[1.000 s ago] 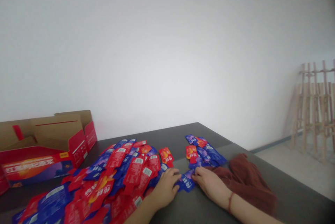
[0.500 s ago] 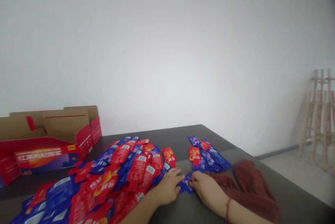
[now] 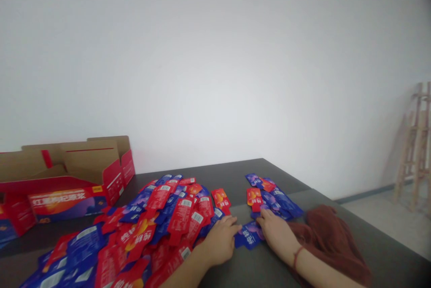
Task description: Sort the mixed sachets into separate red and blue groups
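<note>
A flat blue sachet [image 3: 249, 235] with purple print and white lettering lies on the dark table between my hands. My left hand [image 3: 221, 239] rests at its left end, fingers stretched and thumb apart, the fingertips touching its edge. My right hand [image 3: 279, 235], with a red cord at the wrist, pinches the sachet's right end, and its fingers cover part of it. Left of my left hand spreads a big heap of red and blue sachets [image 3: 180, 218]. Beyond my right hand is a smaller group of sachets [image 3: 278, 202], mostly blue with a few red.
An open red cardboard box [image 3: 67, 202] stands at the back left, with more red card beside it. A crumpled brown cloth [image 3: 332, 243] lies right of my right hand. The table [image 3: 218, 170] meets a white wall behind. Wooden easels [image 3: 417, 144] stand off to the right.
The view has turned slightly left, so everything sits further right. My right hand covered more of the blue sachet half a second ago; now more of its printed face shows.
</note>
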Tool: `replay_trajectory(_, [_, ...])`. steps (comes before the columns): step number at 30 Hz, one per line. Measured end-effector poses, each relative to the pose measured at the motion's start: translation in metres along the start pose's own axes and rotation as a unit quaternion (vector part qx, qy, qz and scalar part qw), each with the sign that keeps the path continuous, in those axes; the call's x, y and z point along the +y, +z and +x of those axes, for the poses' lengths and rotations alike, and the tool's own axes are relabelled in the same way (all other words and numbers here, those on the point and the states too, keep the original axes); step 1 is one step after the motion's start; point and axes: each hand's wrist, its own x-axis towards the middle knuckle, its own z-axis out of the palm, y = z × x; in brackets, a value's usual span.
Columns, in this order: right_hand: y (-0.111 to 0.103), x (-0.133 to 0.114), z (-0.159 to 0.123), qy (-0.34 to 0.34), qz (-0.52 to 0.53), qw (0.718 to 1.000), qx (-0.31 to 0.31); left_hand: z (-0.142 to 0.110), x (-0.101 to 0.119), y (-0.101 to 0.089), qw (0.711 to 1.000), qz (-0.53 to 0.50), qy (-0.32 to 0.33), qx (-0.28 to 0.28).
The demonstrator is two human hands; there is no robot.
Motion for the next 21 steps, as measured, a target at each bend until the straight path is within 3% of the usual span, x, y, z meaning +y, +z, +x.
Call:
replay_trajectory(2, [-0.002, 0.002, 0.005, 0.031, -0.012, 0.999, -0.01, 0.001, 0.0, 0.005, 1.0, 0.002, -0.004, 0.011])
replay_trajectory(5, [0.002, -0.012, 0.012, 0.02, -0.013, 0.999, -0.029, 0.002, 0.0, 0.013, 1.0, 0.005, -0.016, 0.014])
replay_trajectory(9, [0.008, -0.04, 0.015, -0.036, 0.009, 0.999, -0.032, 0.003, 0.001, 0.017, 0.999, 0.002, -0.041, 0.005])
replay_trajectory(12, [0.008, -0.047, 0.011, -0.105, 0.044, 0.993, -0.019, 0.003, 0.002, 0.015, 0.998, -0.012, -0.055, 0.008])
replay_trajectory(15, [0.006, -0.034, 0.004, -0.136, 0.082, 0.987, -0.007, 0.003, 0.002, 0.014, 0.998, -0.01, -0.059, 0.001])
replay_trajectory(21, [0.002, 0.013, -0.003, -0.012, 0.055, 0.998, -0.012, 0.004, 0.001, 0.016, 0.998, -0.02, -0.057, -0.001])
